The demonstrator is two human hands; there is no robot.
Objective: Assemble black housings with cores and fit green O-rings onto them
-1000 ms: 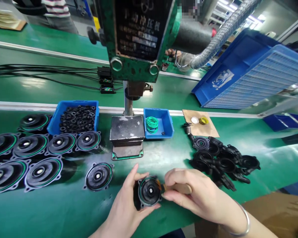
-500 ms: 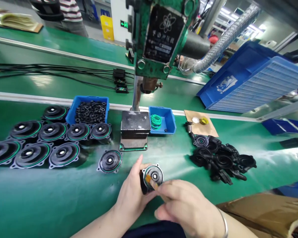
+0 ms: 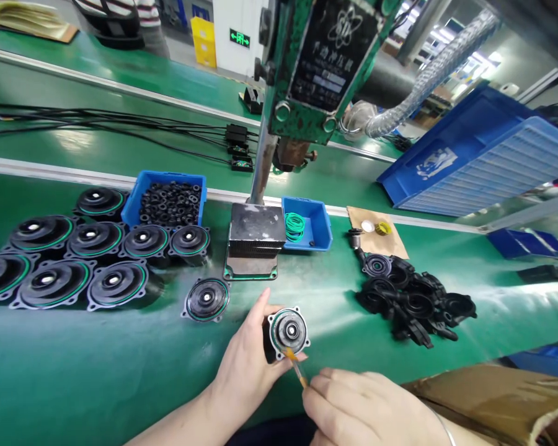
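My left hand (image 3: 247,365) is closed round a small round black part with a green ring (image 3: 289,331), held face up over the green table. My right hand (image 3: 358,406) pinches a thin orange-tipped brush (image 3: 294,364), whose tip touches the lower rim of that part. One more such disc (image 3: 206,300) lies alone just left of my hands.
Rows of black discs with green rings (image 3: 77,263) lie at the left, by a blue bin of black rings (image 3: 170,201). A green press (image 3: 318,65) stands over a metal block (image 3: 256,232). A blue bin of green rings (image 3: 307,224), a pile of black housings (image 3: 411,300) and a cardboard piece (image 3: 376,238) lie right.
My right hand has drawn back toward me, and the brush tip slid from the part's left face to its lower rim. My left hand kept its hold.
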